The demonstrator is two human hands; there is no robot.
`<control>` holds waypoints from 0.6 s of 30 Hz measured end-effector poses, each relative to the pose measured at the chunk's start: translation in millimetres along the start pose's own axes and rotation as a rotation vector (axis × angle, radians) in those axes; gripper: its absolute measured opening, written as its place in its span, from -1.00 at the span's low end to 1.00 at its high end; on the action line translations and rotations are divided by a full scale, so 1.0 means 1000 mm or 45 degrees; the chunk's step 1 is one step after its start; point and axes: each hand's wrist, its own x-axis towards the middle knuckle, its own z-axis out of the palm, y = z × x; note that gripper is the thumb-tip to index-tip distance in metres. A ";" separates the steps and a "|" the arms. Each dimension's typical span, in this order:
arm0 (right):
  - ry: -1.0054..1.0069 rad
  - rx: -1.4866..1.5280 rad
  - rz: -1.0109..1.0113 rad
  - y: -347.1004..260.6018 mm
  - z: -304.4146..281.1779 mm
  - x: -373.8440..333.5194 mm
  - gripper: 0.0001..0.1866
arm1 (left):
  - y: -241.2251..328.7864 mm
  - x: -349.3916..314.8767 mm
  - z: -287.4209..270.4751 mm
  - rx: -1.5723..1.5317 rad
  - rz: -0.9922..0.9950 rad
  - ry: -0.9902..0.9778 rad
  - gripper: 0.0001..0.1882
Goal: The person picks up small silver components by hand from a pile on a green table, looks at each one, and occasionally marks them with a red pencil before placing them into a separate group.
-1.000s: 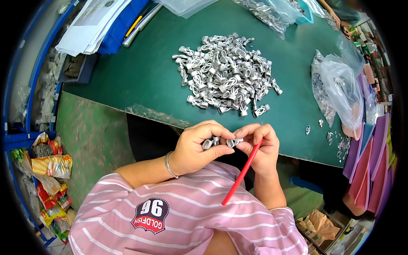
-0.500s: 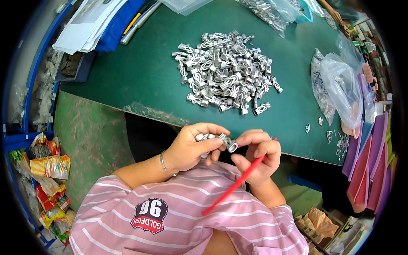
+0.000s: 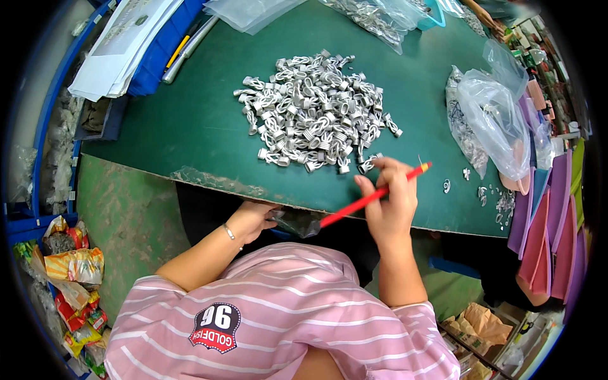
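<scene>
On the green table (image 3: 158, 136), near its middle, lies a wide heap of grey looped pieces (image 3: 316, 114), many of them with ribbed ends. The right hand (image 3: 394, 190) is over the near edge of the table, its thumb and forefinger parted and directed to one outer piece (image 3: 369, 163) at the heap's near side; whether they touch it, I cannot tell. This same hand has hold of a red stick (image 3: 351, 208), which slants across the fingers, with its yellow end up to the right. The left hand (image 3: 252, 218) is lower, at the table's edge, with bent fingers beside some see-through plastic (image 3: 297, 221); its fingertips are hidden, so I cannot tell how firmly it grips. Toward the right side, a clear plastic bag (image 3: 491, 117) rests near small pale bits (image 3: 505, 206). At far left stands a blue bin (image 3: 151, 73) with papers (image 3: 120, 50).
</scene>
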 end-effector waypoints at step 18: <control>-0.052 1.927 0.814 -0.021 -0.003 -0.029 -0.79 | 0.035 -0.063 0.074 0.185 0.825 -0.627 -0.72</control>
